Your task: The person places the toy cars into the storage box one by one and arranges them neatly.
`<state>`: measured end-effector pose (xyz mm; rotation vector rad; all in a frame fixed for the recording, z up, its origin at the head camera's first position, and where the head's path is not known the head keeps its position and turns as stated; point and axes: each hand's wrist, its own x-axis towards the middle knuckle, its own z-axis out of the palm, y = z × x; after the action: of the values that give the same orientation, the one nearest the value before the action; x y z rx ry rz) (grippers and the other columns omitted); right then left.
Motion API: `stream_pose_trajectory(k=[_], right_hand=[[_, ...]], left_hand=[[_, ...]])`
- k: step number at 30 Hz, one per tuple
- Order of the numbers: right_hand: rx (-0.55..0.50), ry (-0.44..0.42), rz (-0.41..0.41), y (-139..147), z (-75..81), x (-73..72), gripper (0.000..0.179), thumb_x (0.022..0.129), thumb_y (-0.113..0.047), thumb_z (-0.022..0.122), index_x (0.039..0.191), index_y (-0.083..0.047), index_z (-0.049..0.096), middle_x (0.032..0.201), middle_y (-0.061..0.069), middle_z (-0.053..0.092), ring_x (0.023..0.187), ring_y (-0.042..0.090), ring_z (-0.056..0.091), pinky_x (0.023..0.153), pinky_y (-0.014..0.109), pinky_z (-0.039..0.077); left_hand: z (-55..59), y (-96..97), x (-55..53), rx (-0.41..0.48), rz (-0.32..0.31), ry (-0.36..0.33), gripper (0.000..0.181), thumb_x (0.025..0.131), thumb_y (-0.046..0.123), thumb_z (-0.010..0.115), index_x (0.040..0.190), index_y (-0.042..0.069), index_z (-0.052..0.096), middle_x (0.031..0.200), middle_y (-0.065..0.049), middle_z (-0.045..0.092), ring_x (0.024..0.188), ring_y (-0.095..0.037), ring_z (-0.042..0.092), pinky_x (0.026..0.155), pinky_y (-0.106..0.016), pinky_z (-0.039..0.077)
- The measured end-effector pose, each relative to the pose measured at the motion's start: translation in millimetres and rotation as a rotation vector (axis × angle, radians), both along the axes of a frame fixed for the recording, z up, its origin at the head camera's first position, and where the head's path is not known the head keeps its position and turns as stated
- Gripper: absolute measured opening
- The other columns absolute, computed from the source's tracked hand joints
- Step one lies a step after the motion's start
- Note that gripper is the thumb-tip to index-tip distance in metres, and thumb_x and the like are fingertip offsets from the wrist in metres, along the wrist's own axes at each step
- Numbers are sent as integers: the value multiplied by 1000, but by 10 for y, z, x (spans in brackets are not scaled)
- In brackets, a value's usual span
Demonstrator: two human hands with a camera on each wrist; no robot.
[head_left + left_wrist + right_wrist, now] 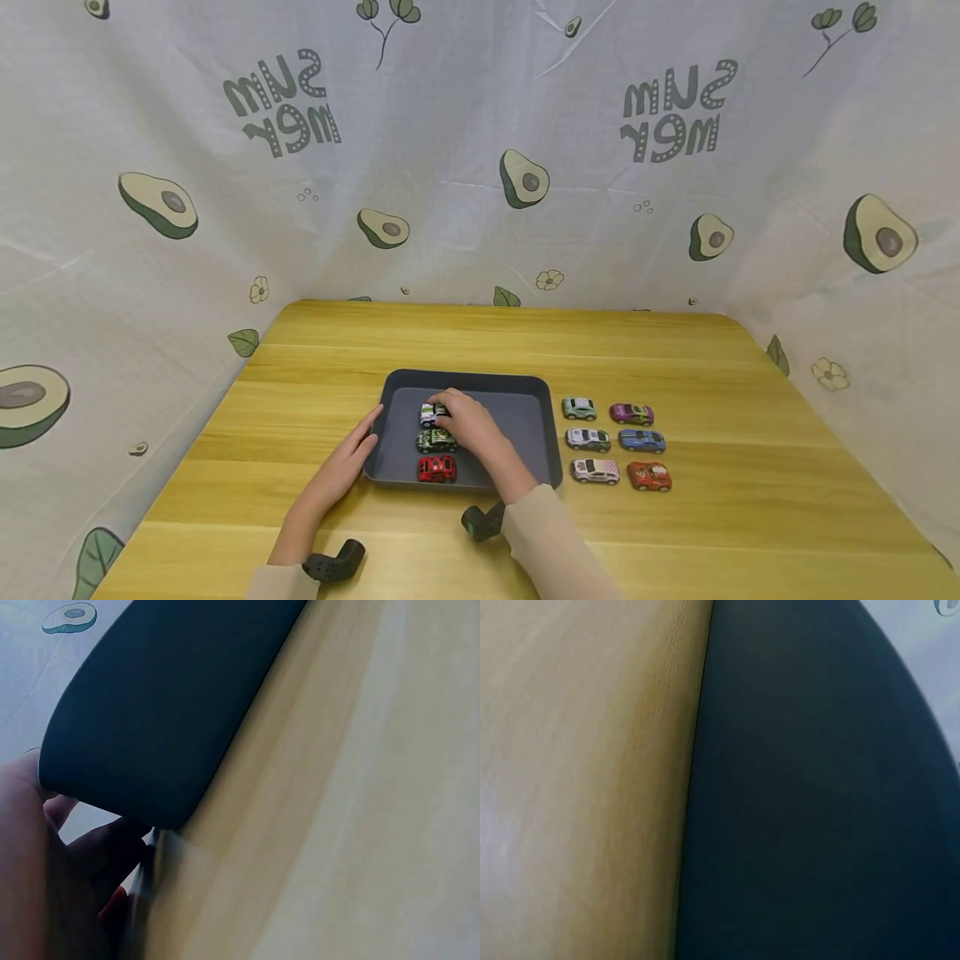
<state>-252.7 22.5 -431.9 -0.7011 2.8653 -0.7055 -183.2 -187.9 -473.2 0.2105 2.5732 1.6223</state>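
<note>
steadying the dark tray (525, 412) seems the left hand's (337, 465) part, with its fingers lying loose against the left rim, clasping no car. the right hand (474, 427) is bent over the white-and-purple car (430, 415) inside the tray, appearing to pinch it between thumb and fingertip; its wrist view shows only tray wall and tabletop, so how firmly it grips cannot be told. that car is at the far end of a column towards the tray's left side. handling it well would call for a light hold on its body, wheels level, nose in line with its neighbours, and fingers lifted straight up so they do not nudge the green camouflage car (433, 442) just beside it. counted, there is one tray, with three cars in it: the white-and-purple, the camouflage and one red car (437, 470). six more stand on the wooden table (712, 517) to its right, in two columns of three: mint (578, 408), white-and-grey (588, 439) and white-and-pink (595, 471) nearer the tray, then purple (632, 414), blue (642, 441) and orange-red (649, 476).
</note>
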Motion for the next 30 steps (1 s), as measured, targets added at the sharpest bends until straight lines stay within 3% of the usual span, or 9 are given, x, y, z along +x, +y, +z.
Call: stream_pose_trajectory(k=[8,20,30], right_hand=[[-19,-7,-15,19,-10,1,26,90,-19,56,115,-16,62,118,2,58,107,22,57,81,40,50],[-66,-48,-76,91,41,47,41,89,-27,57,128,-16,52,132,4,49,116,24,53,90,50,45],[-89,-34,-11,233,154,132,46,89,-31,57,132,-17,47,134,5,47,121,26,49,92,49,44]], left_hand=[[-33,4,-20,5,9,16,49,99,31,34,145,22,23,152,-12,18,138,-35,18,111,-54,15],[-13,2,-2,4,0,-6,49,99,33,34,145,24,23,152,-11,17,139,-33,16,112,-53,14],[-17,-3,-9,7,0,-6,48,99,33,34,145,25,23,152,-10,17,140,-32,15,112,-53,13]])
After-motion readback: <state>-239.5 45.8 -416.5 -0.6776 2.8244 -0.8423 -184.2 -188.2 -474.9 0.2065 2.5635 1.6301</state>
